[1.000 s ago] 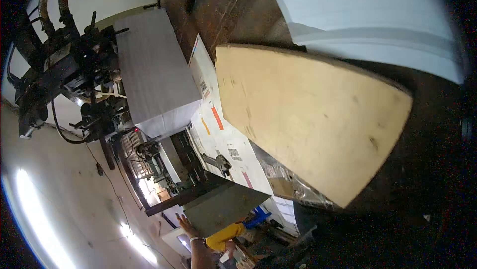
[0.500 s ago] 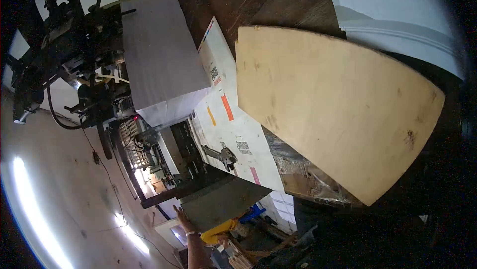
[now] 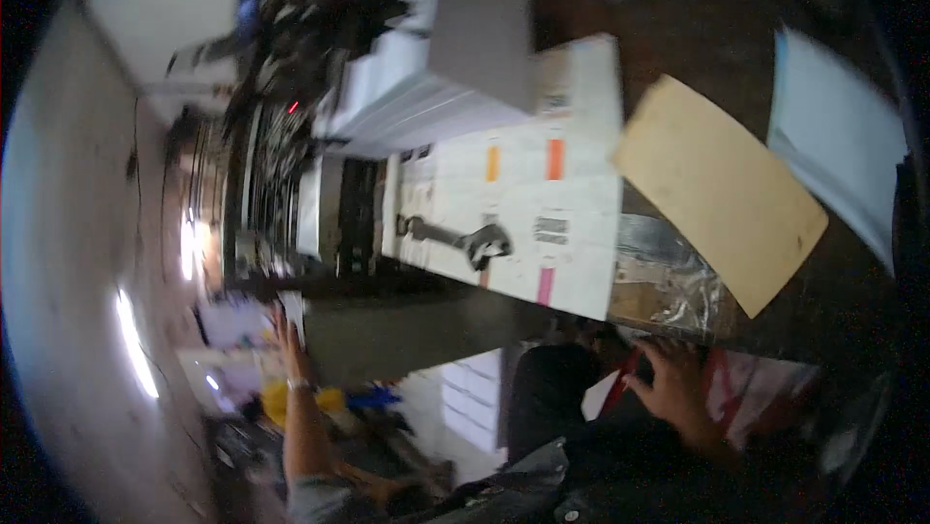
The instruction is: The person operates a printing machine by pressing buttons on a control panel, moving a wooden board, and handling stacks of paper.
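My left hand [image 3: 290,338] is raised at the left end of a dark grey-green panel [image 3: 407,330]. Its fingers are stretched out with nothing visible in them; whether they touch the panel I cannot tell. A light band circles that wrist. My right hand [image 3: 670,381] is at the table's near edge, thumb and fingers apart, with no held object showing. Beyond it lies a tan board [image 3: 722,190], one corner pointing towards the hand. An adjustable wrench [image 3: 465,239] rests on a white printed sheet [image 3: 518,204] with coloured patches.
A tall stack of paper [image 3: 480,40] stands on the far part of the printed sheet. Dark machinery [image 3: 310,20], blurred, fills the far left. Pale blue-white sheets [image 3: 838,137] lie at the right of the dark table. Clear plastic wrap [image 3: 673,277] covers part of the table's near edge.
The whole view has swung, so the tabletop things sit differently and look blurred. My right hand has come into view at the table edge. My left hand remains raised by the panel.
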`<state>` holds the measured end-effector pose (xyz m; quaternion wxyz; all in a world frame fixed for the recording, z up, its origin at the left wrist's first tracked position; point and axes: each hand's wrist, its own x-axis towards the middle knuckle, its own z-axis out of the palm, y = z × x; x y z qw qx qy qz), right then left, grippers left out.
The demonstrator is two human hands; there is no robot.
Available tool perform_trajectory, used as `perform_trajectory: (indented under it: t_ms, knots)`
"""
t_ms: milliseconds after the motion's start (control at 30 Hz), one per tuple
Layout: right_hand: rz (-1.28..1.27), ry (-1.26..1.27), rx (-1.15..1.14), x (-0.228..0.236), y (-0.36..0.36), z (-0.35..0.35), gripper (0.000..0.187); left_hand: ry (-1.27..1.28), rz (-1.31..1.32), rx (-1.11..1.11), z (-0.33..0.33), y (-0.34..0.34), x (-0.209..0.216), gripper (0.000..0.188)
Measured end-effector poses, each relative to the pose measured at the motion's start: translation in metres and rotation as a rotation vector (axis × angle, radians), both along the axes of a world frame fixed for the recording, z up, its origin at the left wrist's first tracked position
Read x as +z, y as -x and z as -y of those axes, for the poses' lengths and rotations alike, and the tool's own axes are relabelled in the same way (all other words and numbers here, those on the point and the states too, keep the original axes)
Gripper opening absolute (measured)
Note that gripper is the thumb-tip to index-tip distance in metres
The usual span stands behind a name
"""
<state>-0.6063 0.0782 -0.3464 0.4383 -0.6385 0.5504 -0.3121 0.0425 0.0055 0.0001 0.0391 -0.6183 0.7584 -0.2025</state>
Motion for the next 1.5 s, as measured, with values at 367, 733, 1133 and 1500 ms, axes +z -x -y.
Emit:
perform_trajectory:
  t_ms: [367, 733, 1133, 1500]
  knots:
    - [-0.103, 0.153, 0.134, -0.007, -0.015, -0.009, 0.05, 0.324, -0.591, 0.45, -0.004, 0.082, -0.011, 0.091]
    - [-0.231, 0.245, 0.115, -0.02, -0.011, -0.014, 0.045, 0.337, -0.439, 0.563, 0.003, 0.123, -0.006, 0.098]
    - [-0.331, 0.289, 0.172, -0.013, -0.013, -0.019, 0.04, 0.292, -0.46, 0.636, 0.003, 0.124, -0.004, 0.105]
    - [-0.125, -0.044, 0.399, 0.03, -0.069, 0.02, 0.039, 0.104, -0.557, 0.343, -0.01, 0.101, -0.012, 0.115]
